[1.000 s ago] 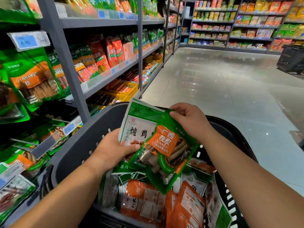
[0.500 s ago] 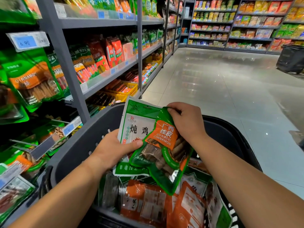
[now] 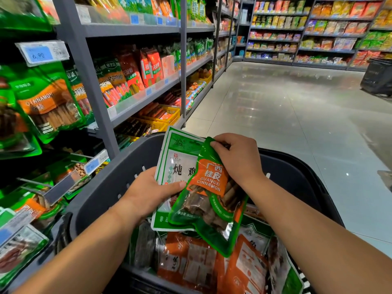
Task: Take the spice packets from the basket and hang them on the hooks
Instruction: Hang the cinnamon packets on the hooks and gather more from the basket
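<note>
Two at once, held just above the dark grey basket (image 3: 101, 194). Grips the white-and-green packet (image 3: 180, 153) with the left hand (image 3: 146, 194), thumb laid across its front, fingers hidden behind. Pinches the top edge of the green cinnamon packet (image 3: 210, 200) with the right hand (image 3: 237, 160), fingers curled over the upper corner. Overlaps the two, cinnamon packet in front and tilted, lower corner hanging down toward the pile. More spice packets (image 3: 197, 264) lying in the basket below, orange, green and clear-fronted, heaped against one another. Both forearms bare, reaching in from the bottom corners. To the left, grey shelving (image 3: 135, 30) with hooks (image 3: 34, 181) carrying hung green packets (image 3: 48, 102) marked cinnamon, under a blue price tag (image 3: 40, 53). Yellow crates (image 3: 167, 115) of red-wrapped goods on the lower shelf beyond the basket. Farther off, glossy pale floor (image 3: 286, 124), a back wall of stocked shelves (image 3: 297, 32), and another dark basket (image 3: 377, 77) at the right edge.
</note>
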`<state>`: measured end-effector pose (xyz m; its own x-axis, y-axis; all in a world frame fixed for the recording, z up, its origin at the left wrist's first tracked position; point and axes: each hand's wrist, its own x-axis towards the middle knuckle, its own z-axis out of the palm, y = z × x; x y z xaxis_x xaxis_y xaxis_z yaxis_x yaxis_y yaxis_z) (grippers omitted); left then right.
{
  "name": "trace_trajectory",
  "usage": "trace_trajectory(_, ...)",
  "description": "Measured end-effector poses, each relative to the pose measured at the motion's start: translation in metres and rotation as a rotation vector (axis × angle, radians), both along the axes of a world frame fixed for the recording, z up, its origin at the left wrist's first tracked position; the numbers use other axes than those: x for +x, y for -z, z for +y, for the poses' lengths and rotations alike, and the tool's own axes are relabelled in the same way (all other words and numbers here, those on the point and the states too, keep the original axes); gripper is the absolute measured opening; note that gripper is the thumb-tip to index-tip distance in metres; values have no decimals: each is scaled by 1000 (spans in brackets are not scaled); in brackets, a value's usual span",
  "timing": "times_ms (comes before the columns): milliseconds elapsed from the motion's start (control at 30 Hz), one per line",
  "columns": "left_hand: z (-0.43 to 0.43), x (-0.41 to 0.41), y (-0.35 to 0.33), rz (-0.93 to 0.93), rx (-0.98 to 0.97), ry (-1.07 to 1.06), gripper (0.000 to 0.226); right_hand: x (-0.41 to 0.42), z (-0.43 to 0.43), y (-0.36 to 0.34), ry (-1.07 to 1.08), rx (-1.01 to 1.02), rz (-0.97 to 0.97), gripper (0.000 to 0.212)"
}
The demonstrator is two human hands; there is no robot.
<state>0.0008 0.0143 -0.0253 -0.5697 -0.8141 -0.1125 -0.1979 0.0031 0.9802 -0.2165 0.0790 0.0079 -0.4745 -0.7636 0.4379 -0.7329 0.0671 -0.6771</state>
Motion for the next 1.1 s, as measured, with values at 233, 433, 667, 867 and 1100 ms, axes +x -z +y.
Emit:
trace_trajectory(233, 0, 0, 1, 0, -65, -43, 8, 17, 0, -1, -149, 70, 35, 19)
trace_trajectory(433, 1, -2, -1, -13, -72, -43, 12, 33, -5, 7, -263, 94, 169, 18)
trace_trajectory(667, 0, -3, 2, 7, -84, -94, 13, 35, -8, 8, -160, 41, 427, 26)
trace_trajectory(867, -9, 0, 1, 195, -67, -421, 6, 9, -5, 9, 5, 110, -252, 98)
trace_trajectory(1100, -15, 1, 2, 276, -67, -630, 9, 2, 1, 32, -518, 450, -775, 51)
